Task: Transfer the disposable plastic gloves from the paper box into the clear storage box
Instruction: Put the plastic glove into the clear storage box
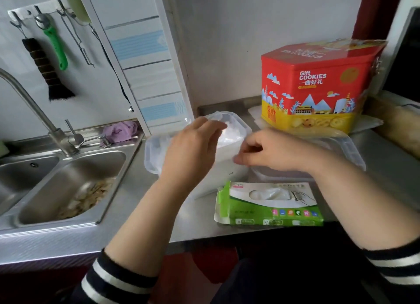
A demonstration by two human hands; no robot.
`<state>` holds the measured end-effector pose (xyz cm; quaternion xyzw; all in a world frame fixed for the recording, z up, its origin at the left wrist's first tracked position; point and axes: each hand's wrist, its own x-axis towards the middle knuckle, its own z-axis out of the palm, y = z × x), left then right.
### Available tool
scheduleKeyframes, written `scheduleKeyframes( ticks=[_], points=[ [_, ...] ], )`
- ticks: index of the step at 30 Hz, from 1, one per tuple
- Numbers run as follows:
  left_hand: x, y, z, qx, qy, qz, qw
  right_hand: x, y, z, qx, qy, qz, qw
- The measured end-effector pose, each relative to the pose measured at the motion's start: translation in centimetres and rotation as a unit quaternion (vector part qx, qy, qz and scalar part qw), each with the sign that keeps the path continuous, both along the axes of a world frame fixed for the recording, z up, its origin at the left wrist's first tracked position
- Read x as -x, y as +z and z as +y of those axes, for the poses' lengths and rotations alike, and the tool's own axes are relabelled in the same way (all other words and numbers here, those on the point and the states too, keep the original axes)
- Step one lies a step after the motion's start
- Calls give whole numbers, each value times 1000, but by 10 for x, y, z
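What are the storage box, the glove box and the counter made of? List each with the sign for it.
Storage box: seemingly clear, slightly frosted plastic; the white contents show through its wall.
Glove box: looks like glossy printed paperboard, green and white, with folded end flaps and a cut-out window.
Counter: probably brushed stainless steel; grey, with a dull sheen matching the sink.

Brushed metal counter (145,215), translucent plastic storage box (229,153), glossy printed paper box (270,210), shiny cookie tin (318,87).

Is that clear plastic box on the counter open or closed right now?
Open. The clear storage box has no lid on top; crumpled plastic gloves show inside, and a clear lid lies beside it.
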<state>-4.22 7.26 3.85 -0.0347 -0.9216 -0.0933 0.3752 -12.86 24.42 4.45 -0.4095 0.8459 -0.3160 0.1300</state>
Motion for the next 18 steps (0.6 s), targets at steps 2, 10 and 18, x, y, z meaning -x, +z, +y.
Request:
scheduleKeyframes(
  ticks=[2, 10, 18],
  points=[
    [-1, -25, 20, -84, -64, -57, 993, -4, -28, 15, -107, 3, -1, 994],
    [13, -109, 37, -270, -131, -332, 894, -3, -90, 30, -16, -78, 64, 995],
    [13, -120, 40, -259, -110, -296, 913, -8, -91, 29, 117, -141, 18, 983]
  ],
)
